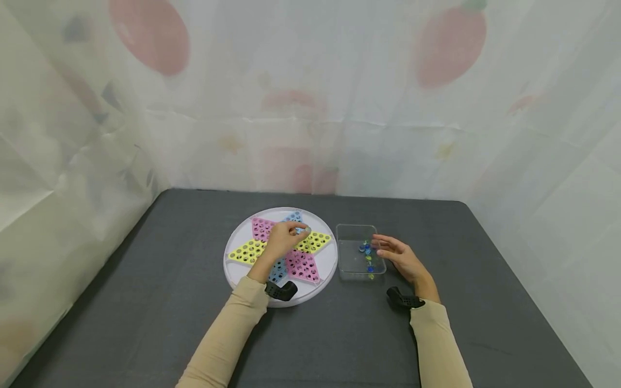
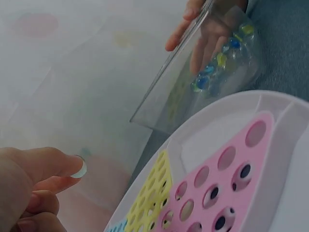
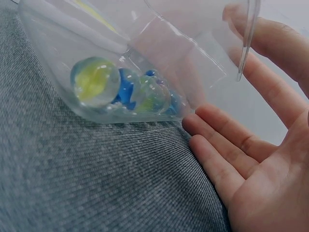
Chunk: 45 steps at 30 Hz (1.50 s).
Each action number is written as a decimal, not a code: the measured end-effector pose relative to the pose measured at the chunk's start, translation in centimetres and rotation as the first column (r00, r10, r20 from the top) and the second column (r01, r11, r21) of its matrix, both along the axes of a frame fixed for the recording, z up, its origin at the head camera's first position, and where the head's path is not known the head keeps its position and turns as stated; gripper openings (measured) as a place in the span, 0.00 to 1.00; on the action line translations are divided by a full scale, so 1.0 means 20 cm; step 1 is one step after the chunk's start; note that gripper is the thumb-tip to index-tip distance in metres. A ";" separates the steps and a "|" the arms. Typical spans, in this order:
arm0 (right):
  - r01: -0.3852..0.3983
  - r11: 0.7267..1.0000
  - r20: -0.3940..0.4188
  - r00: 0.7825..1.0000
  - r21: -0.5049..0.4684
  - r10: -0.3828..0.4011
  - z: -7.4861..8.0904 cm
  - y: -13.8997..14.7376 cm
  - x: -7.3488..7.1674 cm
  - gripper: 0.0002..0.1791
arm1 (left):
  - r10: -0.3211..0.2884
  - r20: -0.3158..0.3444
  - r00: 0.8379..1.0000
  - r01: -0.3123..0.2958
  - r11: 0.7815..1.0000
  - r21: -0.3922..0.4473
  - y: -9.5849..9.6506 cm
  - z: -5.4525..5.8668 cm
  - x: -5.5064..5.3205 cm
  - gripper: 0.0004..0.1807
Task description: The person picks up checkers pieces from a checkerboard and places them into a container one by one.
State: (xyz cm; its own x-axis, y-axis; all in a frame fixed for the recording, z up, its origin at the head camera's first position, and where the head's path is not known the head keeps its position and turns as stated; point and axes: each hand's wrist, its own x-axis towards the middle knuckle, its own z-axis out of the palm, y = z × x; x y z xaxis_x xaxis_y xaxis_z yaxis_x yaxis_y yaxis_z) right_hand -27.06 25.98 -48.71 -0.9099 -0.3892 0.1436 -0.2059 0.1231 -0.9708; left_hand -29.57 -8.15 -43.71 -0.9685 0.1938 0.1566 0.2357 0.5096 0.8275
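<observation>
My left hand (image 1: 283,240) is over the round white Chinese checkers board (image 1: 233,269). Between its thumb and fingertip it pinches a pale glass marble (image 2: 81,168), held above the board's far right part. Pink, yellow and blue triangles with rows of holes form a star on the board. My right hand (image 1: 400,256) is at the right wall of a clear plastic box (image 1: 346,264), its fingers fairly straight and right at the wall and rim. Inside the box, several blue and yellow-green glass marbles (image 3: 96,82) lie along the right side.
The box stands close to the board's right edge on a dark grey cloth-covered table (image 1: 339,334). Pale curtains (image 1: 310,108) with faded fruit prints hang behind the table and along both sides. Each wrist wears a black camera mount (image 1: 281,291).
</observation>
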 end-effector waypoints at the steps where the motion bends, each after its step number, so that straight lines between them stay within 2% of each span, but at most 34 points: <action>1: 0.001 1.000 -0.001 1.000 0.004 -0.001 0.00 0.00 0.00 0.31 | -0.007 -0.003 1.000 0.007 1.000 0.002 0.01 0.01 0.01 0.15; 9: -0.011 1.000 0.002 1.000 -0.004 0.011 0.00 0.00 0.00 0.31 | -0.046 0.010 0.999 0.046 0.999 0.009 0.06 0.03 0.05 0.14; 20: -0.020 1.000 -0.001 1.000 -0.024 0.020 0.01 0.01 0.01 0.30 | -0.088 -0.027 0.996 0.088 0.996 0.013 0.12 0.07 0.10 0.13; 29: -0.074 0.995 -0.088 0.994 -0.059 0.069 -0.01 0.02 0.00 0.29 | -0.126 -0.032 0.991 0.126 0.992 -0.005 0.18 0.06 0.13 0.13; 37: -0.020 1.000 -0.004 1.000 -0.014 0.020 0.01 0.01 0.01 0.30 | -0.159 -0.069 0.985 0.156 0.987 -0.044 0.22 0.05 0.16 0.12; 41: -0.007 1.000 0.011 1.000 -0.013 0.007 0.01 0.01 0.01 0.30 | -0.188 -0.089 0.978 0.183 0.981 -0.062 0.25 0.03 0.17 0.11; 45: -0.002 1.000 0.014 1.000 -0.011 0.002 0.01 0.01 0.01 0.31 | -0.222 -0.077 0.972 0.219 0.974 -0.055 0.27 0.01 0.19 0.11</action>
